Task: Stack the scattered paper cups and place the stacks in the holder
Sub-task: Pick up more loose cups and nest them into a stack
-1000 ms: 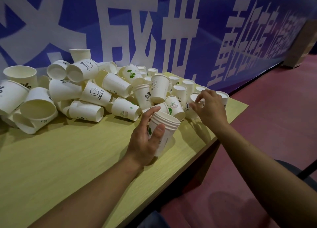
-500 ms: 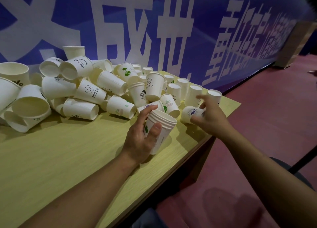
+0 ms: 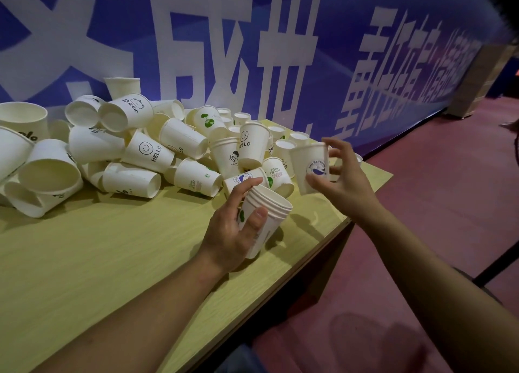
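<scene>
So the left hand [image 3: 233, 232] has its fingers and thumb wrapped around a short nested stack of white paper cups [image 3: 264, 218], tilted with the open mouth pointing up and toward the right, held just above the pale yellow-green wooden table [image 3: 112, 260] near its front right edge. The right hand [image 3: 342, 181] is pinching a single white paper cup with a round blue logo [image 3: 311, 167] between thumb and fingertips, a pretty light grip, with the cup upright-ish and floating just up and to the right of the stack's mouth, not touching it. My guess is the next bit is dropping that cup into the stack. Stuff that could go sideways: the stack is angled, so if the cup comes in crooked its base can catch the rim and jam or crush the paper. The fingertip hold looks loose enough that a bump could knock the cup free, and since both are close to the table edge it would probably land on the dark red floor [image 3: 421, 232]. Also the big messy heap of loose white paper cups [image 3: 140, 153] sits right behind the stack, so a careless elbow could send more rolling. No holder visible anywhere.
</scene>
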Motion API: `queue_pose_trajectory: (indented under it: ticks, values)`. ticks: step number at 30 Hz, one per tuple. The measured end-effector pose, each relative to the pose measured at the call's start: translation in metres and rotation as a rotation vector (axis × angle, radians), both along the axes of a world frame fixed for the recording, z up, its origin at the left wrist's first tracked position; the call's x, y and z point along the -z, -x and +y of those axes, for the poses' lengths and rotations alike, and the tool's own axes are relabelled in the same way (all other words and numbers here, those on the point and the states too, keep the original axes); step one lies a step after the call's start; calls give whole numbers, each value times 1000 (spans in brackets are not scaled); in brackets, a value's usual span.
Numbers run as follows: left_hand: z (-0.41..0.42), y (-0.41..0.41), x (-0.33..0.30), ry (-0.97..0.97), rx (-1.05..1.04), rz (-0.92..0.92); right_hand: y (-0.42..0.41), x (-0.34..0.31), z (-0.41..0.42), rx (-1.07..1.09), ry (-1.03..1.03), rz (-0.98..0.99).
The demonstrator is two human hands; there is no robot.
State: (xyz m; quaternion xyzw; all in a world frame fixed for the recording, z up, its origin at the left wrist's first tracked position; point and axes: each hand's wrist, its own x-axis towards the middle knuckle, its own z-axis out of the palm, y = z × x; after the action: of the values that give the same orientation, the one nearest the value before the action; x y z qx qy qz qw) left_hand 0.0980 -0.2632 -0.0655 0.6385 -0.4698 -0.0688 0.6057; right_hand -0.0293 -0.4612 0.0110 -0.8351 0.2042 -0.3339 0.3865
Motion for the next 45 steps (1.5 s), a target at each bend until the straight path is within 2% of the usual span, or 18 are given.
queue_pose_trajectory:
  ticks: [3,9,15,17,24,29,32,38,41,45]
  values:
    - [0,0,0,0,3,7,-5,-3,24,-111,-89,-153]
    - [1,2,-4,22,-8,18,-14,11,57,-236,-192,-251]
    - [0,-5,-4,128,-129,44,-9,43,59,-249,51,-113]
    - [0,-4,-5,142,-125,41,-9,39,47,-167,95,-104]
    - [1,2,-4,175,-88,22,-18,14,-44,387,246,-24]
    - [1,2,-5,168,-84,12,-21,17,-93,587,263,254]
    - [1,1,-4,159,-85,4,-20,26,-105,544,208,344]
    - [0,1,-4,139,-69,5,-12,24,-88,496,212,214]
    - [0,1,-3,137,-64,11,-5,22,-64,413,179,66]
    - [1,2,-3,102,-39,0,1,16,-23,162,51,-125]
